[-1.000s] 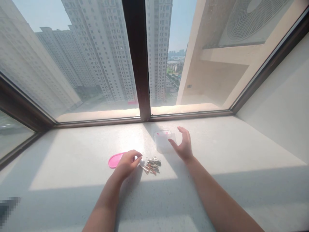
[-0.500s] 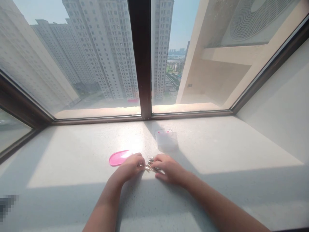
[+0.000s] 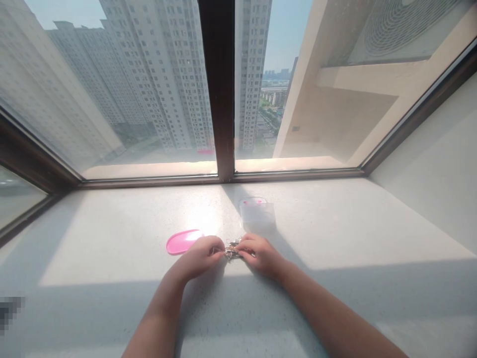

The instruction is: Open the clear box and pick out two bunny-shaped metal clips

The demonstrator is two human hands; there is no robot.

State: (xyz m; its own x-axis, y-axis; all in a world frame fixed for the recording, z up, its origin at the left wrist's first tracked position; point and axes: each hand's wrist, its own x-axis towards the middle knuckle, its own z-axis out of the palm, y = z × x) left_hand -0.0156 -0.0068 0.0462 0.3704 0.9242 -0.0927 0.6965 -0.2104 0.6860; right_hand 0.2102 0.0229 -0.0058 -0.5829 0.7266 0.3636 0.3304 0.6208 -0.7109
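Note:
A small heap of shiny metal pieces [image 3: 232, 250], too small to tell apart, lies on the white sill between my hands. My left hand [image 3: 203, 256] is at the heap's left side, thumb and fingers pinched on some of these pieces. From the right, my right hand [image 3: 264, 256] has its fingers closed on other pieces at the heap's edge. The fingertips of both hands partly hide the metal. A pink oval lid [image 3: 181, 242] lies flat just left of my left hand, its right end close behind that hand.
A clear, frosted plastic box [image 3: 258, 215] with small pink marks stands behind the heap. Brown window frames [image 3: 223, 99] border the white sill [image 3: 122, 238] at the back, and a white wall [image 3: 436, 149] rises at the right. A blurred dark patch [image 3: 8, 313] is at the left edge.
My right hand has drawn its thumb in towards its fingers, closing on the metal pieces. My left hand stays by the heap, with a slight shift of its fingers. The view has tilted slightly.

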